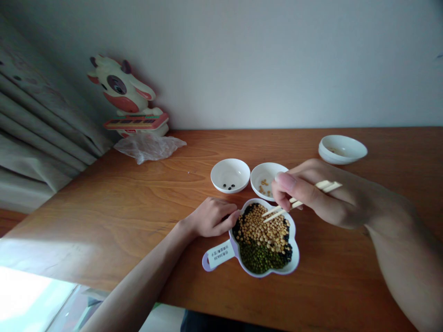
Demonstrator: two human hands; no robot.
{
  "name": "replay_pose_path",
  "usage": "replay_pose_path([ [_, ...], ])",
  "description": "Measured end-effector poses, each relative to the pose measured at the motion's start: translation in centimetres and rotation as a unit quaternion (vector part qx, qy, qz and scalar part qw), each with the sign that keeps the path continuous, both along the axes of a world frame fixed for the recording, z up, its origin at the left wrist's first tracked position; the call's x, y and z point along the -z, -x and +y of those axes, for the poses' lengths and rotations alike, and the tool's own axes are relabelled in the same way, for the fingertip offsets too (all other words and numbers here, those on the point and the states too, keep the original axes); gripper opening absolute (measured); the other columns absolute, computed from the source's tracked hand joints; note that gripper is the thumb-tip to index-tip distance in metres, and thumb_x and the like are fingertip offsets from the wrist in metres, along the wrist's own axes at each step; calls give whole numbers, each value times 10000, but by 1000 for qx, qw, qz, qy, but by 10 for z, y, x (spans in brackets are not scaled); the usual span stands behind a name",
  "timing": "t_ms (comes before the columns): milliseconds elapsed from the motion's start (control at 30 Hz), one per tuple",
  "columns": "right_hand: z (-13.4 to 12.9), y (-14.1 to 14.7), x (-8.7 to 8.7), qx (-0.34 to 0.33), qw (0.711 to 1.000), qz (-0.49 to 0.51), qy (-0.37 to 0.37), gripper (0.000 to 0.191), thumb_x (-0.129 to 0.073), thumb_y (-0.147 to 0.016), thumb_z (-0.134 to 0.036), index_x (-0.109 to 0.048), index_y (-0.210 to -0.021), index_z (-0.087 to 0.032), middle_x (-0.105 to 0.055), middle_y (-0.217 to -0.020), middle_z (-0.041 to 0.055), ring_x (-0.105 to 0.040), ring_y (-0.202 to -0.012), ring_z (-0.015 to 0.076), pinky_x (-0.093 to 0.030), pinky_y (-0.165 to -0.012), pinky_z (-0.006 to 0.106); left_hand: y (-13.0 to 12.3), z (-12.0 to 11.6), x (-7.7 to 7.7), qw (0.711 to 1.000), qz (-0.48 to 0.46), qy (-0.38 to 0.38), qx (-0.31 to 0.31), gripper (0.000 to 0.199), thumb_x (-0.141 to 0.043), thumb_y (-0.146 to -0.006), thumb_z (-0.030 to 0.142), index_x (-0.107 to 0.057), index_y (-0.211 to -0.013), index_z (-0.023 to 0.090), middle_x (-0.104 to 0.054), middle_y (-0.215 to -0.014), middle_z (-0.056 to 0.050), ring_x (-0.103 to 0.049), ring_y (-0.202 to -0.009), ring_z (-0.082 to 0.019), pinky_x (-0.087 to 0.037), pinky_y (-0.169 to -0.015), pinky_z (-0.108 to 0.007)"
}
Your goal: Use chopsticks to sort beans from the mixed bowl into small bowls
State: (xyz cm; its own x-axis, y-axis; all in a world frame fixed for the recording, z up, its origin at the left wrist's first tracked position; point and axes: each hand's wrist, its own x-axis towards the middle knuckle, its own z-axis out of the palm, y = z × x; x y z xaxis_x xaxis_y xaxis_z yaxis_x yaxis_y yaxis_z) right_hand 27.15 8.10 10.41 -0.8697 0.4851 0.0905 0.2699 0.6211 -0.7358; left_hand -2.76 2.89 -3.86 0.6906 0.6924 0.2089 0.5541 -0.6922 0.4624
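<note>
A paw-shaped white and lilac bowl with a labelled handle (294, 263) sits on the table, holding yellow soybeans (254, 228), green mung beans (259, 258) and black beans (288, 257). My left hand (214, 216) rests at its left rim, fingers curled and thumb against the edge. In my right hand (311, 193) is a pair of wooden chopsticks (277, 214), their tips slightly apart over the soybeans; whether they touch any is unclear. Behind stand a small white bowl (224, 171) with several black beans and another white bowl (259, 173) with several yellow beans, partly hidden by my right hand.
A third white bowl (346, 156) with a little something inside stands at the back right. At the back left are a cow-shaped toy keyboard (133, 106) and a crumpled clear plastic bag (148, 146). A curtain (44, 133) hangs left; the wall borders the wooden table (131, 198).
</note>
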Motion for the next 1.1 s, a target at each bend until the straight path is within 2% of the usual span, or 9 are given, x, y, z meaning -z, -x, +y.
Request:
replay_pose_path([
  [233, -1, 2, 2, 4, 1000, -17, -1, 611, -391, -1182, -558, -685, -795, -188, -650, -666, 5, -540, -585, 132, -357, -595, 329, 0, 0, 1, 1000, -1, 2, -1, 447, -357, -1187, 378, -563, -830, 206, -652, -745, -31, -600, -650, -159, -452, -640, -310],
  [667, -1, 3, 0, -9, 1000, 14, -19, 574, -434, -1174, -495, -672, -746, -197, -599, -630, -3, -502, -575, 138, -364, -601, 320, 0, 0, 1, 1000, 4, -2, -4, 444, -355, -1182, 368, -554, -818, 213, -658, -752, -34, -601, -642, -161, -466, -637, -313],
  [867, 2, 0, -2, -7, 999, 31, -18, 510, -459, -1168, -475, -648, -776, -208, -648, -677, 2, -564, -592, 142, -414, -614, 312, 1, 0, 2, 1000, 8, -1, -10, 457, -360, -1183, 385, -577, -823, 207, -663, -750, -38, -606, -652, -166, -466, -648, -321],
  [967, 2, -6, -6, 12, 999, 45, -27, 531, -437, -1177, -486, -629, -763, -215, -648, -667, -1, -561, -582, 141, -421, -616, 321, 1, 0, 2, 1000, 3, 3, -8, 453, -358, -1184, 386, -563, -822, 207, -658, -753, -37, -597, -653, -165, -455, -650, -318],
  [1100, 5, -24, -13, 71, 993, 86, -42, 612, -383, -1185, -527, -670, -741, -219, -643, -646, 8, -550, -564, 149, -398, -601, 356, 1, 0, 2, 1000, -7, 5, -1, 437, -353, -1182, 371, -522, -811, 214, -641, -751, -31, -581, -649, -166, -437, -647, -321],
])
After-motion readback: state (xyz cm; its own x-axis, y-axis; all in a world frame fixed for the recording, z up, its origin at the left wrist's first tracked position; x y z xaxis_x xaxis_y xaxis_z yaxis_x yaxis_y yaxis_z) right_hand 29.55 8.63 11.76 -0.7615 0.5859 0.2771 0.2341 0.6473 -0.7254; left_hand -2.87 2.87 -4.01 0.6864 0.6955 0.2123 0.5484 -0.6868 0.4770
